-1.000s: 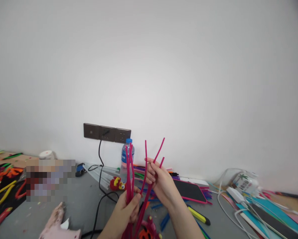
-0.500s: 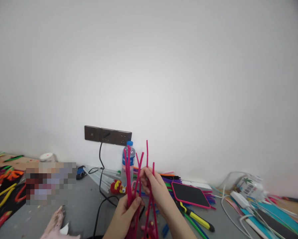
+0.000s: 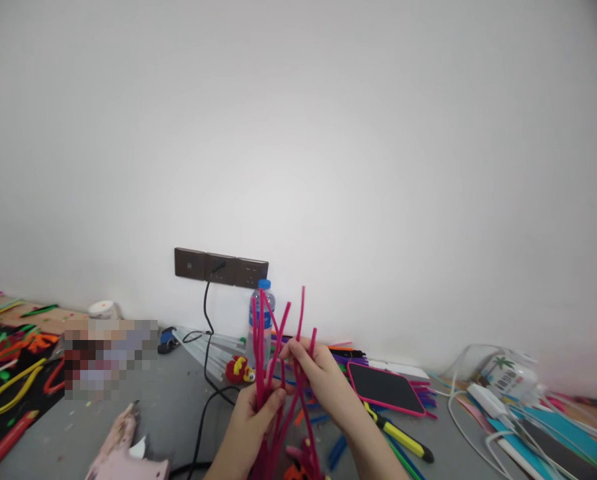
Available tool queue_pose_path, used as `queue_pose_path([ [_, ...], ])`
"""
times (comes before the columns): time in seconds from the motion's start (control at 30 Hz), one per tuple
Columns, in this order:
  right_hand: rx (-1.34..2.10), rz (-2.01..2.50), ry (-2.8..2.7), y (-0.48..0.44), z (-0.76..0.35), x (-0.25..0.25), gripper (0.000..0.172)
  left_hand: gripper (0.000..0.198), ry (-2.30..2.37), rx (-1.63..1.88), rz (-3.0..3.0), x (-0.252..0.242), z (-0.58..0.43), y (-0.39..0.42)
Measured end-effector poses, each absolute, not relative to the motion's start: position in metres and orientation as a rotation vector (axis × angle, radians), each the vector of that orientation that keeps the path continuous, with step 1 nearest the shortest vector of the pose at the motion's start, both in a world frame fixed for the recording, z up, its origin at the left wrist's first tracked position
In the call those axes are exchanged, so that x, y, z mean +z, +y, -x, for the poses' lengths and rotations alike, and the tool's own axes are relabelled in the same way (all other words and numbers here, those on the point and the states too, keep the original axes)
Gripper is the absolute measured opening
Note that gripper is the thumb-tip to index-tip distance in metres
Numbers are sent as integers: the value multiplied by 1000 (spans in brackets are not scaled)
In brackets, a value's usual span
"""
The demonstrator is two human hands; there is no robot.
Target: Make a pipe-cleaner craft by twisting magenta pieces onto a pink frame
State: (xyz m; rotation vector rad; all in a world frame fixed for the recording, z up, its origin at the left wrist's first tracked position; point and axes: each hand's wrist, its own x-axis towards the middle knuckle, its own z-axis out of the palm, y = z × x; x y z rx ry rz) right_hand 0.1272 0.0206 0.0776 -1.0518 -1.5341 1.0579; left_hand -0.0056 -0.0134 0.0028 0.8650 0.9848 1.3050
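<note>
My left hand point(image 3: 252, 417) is closed around a bunch of magenta pipe cleaners point(image 3: 261, 347) that stand upright in front of me. My right hand point(image 3: 318, 380) pinches two more of the same magenta pipe cleaners point(image 3: 302, 313) just to the right, close against the bunch. The lower ends of the stems run down out of view below the frame. A red and yellow pipe-cleaner figure point(image 3: 239, 369) lies on the grey table behind my hands.
A water bottle point(image 3: 259, 320) stands by the wall under a dark socket strip point(image 3: 221, 267) with a black cable point(image 3: 204, 393). A pink-cased phone point(image 3: 384, 389), a yellow-handled tool point(image 3: 401, 437), loose coloured pipe cleaners point(image 3: 13, 353), a pink glue gun point(image 3: 123, 447) and white chargers point(image 3: 488, 400) lie around.
My right hand has brought its stems from tilted to the right to upright and close against the left hand's bunch. The view has shifted slightly.
</note>
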Motion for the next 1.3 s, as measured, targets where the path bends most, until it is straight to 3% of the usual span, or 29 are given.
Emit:
queue_pose_path([
  [0.17,1226,1121,-1552,22,-131,70,36,54,989,1305,-812,-10,5,-12],
  [0.37,1180,1154,-1637,17,-129,73,20,51,937,1286,-829,-13,1,-13],
  [0.43,1203,1148,-1681,16,-132,76,22,52,951,1279,-803,-11,1,-13],
  [0.57,1196,1073,-1644,18,-147,81,49,51,947,1355,-659,-2,1,-14],
  [0.67,1303,995,-1471,19,-160,88,57,48,817,1395,-590,6,1,-14],
  [1.17,1289,973,-1351,16,-145,88,39,52,716,1151,-818,7,-6,-36],
  [1.3,1200,978,-1266,17,-144,85,46,51,727,1175,-843,7,-6,-38],
])
